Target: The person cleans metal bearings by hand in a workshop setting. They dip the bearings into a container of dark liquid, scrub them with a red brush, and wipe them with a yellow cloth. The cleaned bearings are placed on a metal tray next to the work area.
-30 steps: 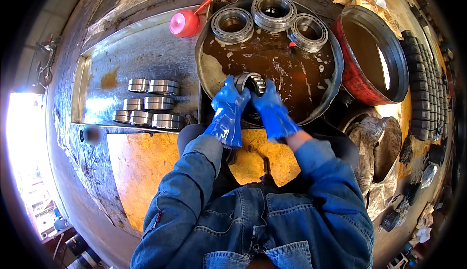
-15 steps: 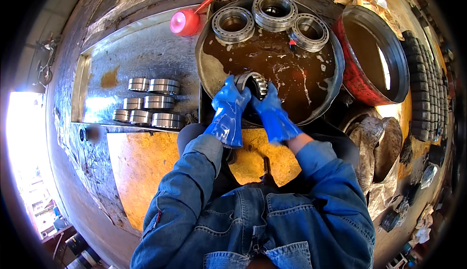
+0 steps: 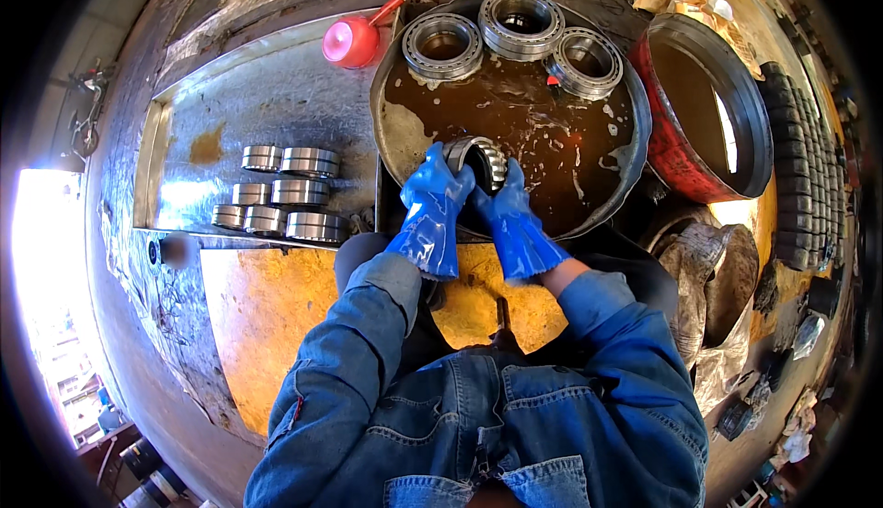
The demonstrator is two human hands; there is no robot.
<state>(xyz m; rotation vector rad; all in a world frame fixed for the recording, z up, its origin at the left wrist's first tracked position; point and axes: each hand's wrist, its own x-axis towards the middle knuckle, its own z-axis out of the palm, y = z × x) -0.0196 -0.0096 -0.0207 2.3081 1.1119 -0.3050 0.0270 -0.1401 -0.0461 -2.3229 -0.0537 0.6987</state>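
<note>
Both hands wear shiny blue rubber gloves and hold a grey metal ring with small rollers (image 3: 492, 160) at the near edge of a big round metal pan of brown liquid (image 3: 405, 129). The left hand (image 3: 430, 186) squeezes the ring's left side, and the right hand (image 3: 506, 211) presses its fingers on the roller side. The ring is tipped; I can't tell if its bottom is wet. The step looks like working on this one ring by hand. Moving it seems to call for a tight hold from both hands, because wet gloves may slip. Three big silver roller rings (image 3: 521, 44) sit by the pan's far edge. Seven shiny steel rings (image 3: 301, 193) stand at the near right corner of a flat silver metal tray (image 3: 276, 85).
</note>
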